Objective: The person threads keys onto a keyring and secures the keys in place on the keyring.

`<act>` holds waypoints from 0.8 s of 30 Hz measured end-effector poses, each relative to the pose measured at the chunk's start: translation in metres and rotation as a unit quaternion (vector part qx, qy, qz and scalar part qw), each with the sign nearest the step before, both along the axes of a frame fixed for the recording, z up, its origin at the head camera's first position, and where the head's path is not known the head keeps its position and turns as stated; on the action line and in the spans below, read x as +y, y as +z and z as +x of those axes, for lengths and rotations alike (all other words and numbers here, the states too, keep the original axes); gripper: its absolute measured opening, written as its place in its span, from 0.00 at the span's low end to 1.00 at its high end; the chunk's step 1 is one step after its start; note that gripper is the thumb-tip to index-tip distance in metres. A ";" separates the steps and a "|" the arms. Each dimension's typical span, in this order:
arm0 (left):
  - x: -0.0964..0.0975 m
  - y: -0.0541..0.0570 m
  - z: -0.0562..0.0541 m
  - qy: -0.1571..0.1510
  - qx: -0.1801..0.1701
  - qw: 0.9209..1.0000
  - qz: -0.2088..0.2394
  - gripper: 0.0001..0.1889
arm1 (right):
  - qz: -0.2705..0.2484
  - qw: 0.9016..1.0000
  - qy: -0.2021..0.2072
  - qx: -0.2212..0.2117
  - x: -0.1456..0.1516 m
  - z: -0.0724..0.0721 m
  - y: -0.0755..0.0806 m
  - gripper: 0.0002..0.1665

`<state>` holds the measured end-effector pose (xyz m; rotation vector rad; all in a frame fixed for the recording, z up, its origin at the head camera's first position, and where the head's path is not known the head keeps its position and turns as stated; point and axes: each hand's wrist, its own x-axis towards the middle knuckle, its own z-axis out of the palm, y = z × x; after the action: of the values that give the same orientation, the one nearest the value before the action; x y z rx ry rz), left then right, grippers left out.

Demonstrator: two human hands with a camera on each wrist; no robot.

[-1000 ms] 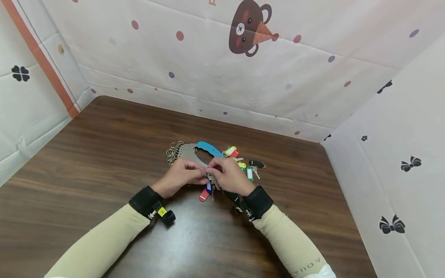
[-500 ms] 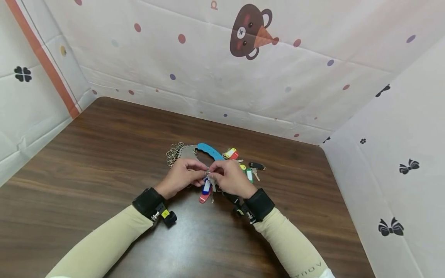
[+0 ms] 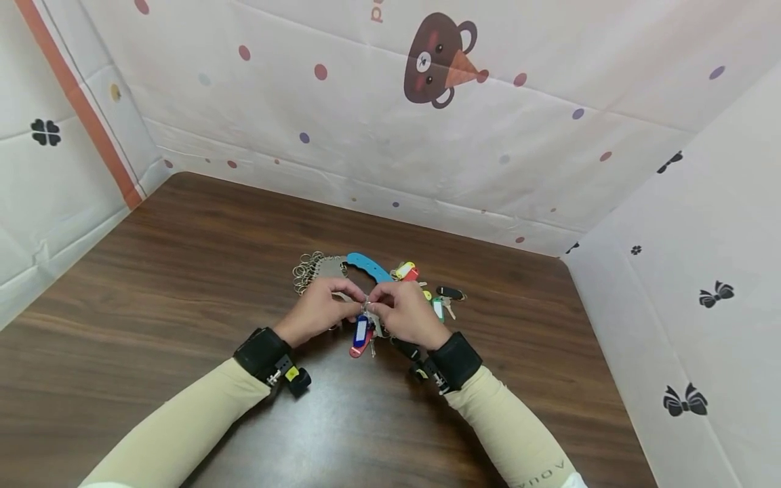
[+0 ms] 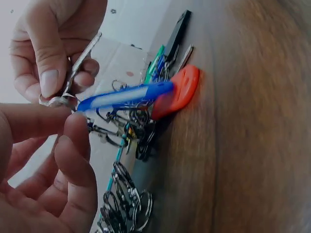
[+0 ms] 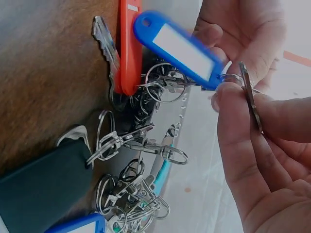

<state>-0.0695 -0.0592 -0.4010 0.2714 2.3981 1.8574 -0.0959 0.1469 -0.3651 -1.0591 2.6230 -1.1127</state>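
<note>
In the head view my left hand (image 3: 323, 308) and right hand (image 3: 409, 312) meet fingertip to fingertip, pinching a small metal key ring (image 4: 60, 101) between them. From this ring hang a blue key tag (image 5: 182, 51) with a white label and a silver key (image 4: 80, 65). The key lies against my right fingers, seen edge-on in the right wrist view. Below, a red tag (image 3: 358, 350) and another key (image 5: 106, 41) rest on the table. Behind the hands lies a curved grey metal plate (image 3: 329, 266) with a blue handle (image 3: 369, 264); the hands partly cover it.
Bare metal rings (image 3: 303, 271) cluster along the plate's left edge. To the right lie a yellow tag (image 3: 405, 270), a green tag (image 3: 438, 308) and a black fob (image 3: 450, 293). The brown table (image 3: 183, 305) meets patterned sheet walls (image 3: 342, 102).
The blue tag has come out from behind the fingers and hangs lower, over the red tag. Both hands stay together at nearly the same spot; the head view has shifted slightly.
</note>
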 end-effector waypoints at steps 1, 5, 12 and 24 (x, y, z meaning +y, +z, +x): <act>0.000 0.000 0.000 0.000 0.005 1.000 -0.001 0.05 | 0.000 1.000 -0.001 0.000 0.000 0.000 0.000 0.05; 0.004 -0.001 -0.001 0.032 -0.018 0.999 0.006 0.03 | 0.002 1.000 0.002 -0.002 0.000 0.001 0.001 0.04; 0.005 0.000 -0.002 -0.001 0.001 1.000 -0.007 0.04 | 0.008 1.000 -0.012 0.008 0.000 0.000 0.002 0.05; 0.003 0.001 -0.004 0.012 0.012 1.000 -0.024 0.04 | 0.007 1.000 -0.008 0.008 0.002 -0.001 0.001 0.05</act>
<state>-0.0740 -0.0564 -0.3996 0.2633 2.4676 1.8141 -0.0973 0.1489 -0.3643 -1.0516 2.6527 -1.0915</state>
